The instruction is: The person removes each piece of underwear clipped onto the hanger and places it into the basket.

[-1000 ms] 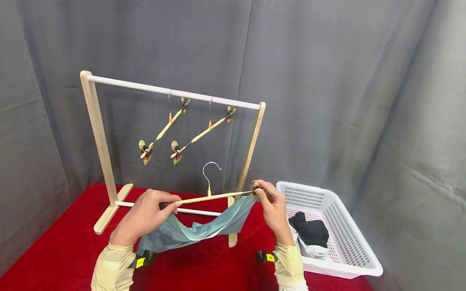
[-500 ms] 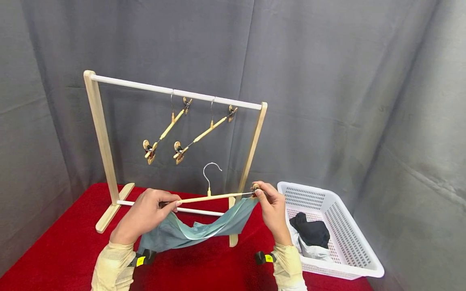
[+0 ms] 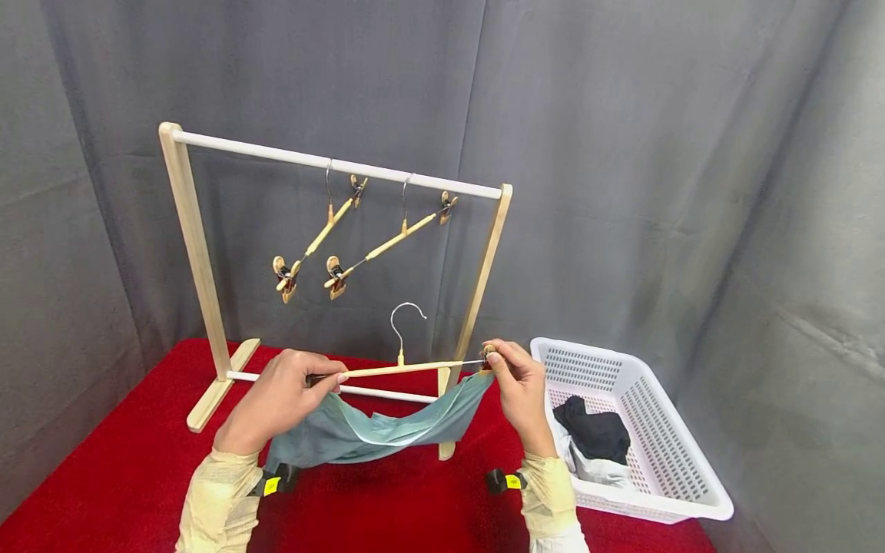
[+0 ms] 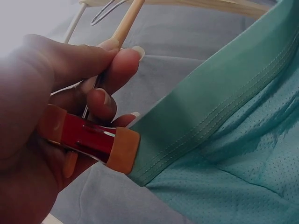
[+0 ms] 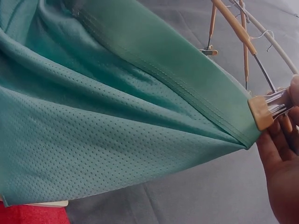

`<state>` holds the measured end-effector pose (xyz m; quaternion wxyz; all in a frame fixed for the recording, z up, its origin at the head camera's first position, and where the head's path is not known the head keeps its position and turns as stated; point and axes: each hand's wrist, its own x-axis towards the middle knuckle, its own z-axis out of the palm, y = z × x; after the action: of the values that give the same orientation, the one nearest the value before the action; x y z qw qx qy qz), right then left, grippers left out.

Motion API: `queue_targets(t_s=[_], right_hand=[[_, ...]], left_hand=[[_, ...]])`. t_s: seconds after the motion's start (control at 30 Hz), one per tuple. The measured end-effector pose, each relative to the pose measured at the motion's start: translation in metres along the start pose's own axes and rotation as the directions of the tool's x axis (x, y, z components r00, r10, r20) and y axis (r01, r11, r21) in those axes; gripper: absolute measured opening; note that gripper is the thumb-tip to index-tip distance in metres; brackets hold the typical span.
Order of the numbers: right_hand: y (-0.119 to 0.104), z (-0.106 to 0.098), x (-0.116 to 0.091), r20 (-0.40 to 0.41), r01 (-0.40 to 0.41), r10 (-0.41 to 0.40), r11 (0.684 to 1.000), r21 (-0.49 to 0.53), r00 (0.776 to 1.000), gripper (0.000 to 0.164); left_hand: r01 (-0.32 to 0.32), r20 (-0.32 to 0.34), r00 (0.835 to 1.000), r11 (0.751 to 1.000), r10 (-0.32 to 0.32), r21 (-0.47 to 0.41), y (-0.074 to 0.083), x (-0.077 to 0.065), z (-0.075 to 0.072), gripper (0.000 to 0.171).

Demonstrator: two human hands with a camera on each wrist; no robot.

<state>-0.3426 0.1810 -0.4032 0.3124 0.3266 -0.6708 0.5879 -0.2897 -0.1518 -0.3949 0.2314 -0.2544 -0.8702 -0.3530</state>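
Note:
A clip hanger (image 3: 397, 369) with a metal hook is held level between both hands, in front of the rack. My left hand (image 3: 286, 399) grips its left end, thumb and fingers pinching the bar. The clip (image 4: 93, 142) beside that palm bites one corner of a teal garment's waistband (image 4: 201, 98). At the other end, my right hand (image 3: 517, 392) holds the clip (image 5: 266, 112), which is fastened on the opposite corner of the waistband. The perforated teal cloth (image 3: 394, 430) sags between the two clips, and its left part passes behind my left wrist.
A wooden rack with a white rail (image 3: 276, 153) stands on the red cloth (image 3: 104, 461). Two more clip hangers (image 3: 325, 234) hang from the rail, slanted. To the right is a white basket (image 3: 664, 430) with black cloth (image 3: 598, 434) and white cloth (image 3: 601, 470) inside. Grey curtains stand behind.
The rack and basket appear slightly higher and further right in the head view. Both hands keep their hold on the hanger, with the teal garment still clipped at both corners.

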Motion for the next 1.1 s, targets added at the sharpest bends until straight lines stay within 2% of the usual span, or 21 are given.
queue_targets(t_s=[0.73, 0.9, 1.1], right_hand=[[-0.0007, -0.0052, -0.0001, 0.0, 0.013, -0.013, 1.0, -0.023, 1.0, 0.017], [-0.002, -0.0055, -0.0002, 0.034, -0.016, 0.016, 1.0, -0.024, 0.999, 0.022], [-0.0036, -0.0052, 0.0009, 0.074, -0.057, 0.058, 0.998, -0.018, 0.996, 0.026]], left_hand=[[-0.027, -0.013, 1.0, 1.0, 0.027, 0.008, 0.0008, 0.0, 0.002, 0.014], [-0.034, -0.019, 0.999, 0.999, 0.034, 0.009, 0.0007, -0.0008, 0.0028, 0.015], [-0.01, -0.01, 1.0, 1.0, 0.01, 0.017, 0.0025, -0.0004, 0.0018, 0.016]])
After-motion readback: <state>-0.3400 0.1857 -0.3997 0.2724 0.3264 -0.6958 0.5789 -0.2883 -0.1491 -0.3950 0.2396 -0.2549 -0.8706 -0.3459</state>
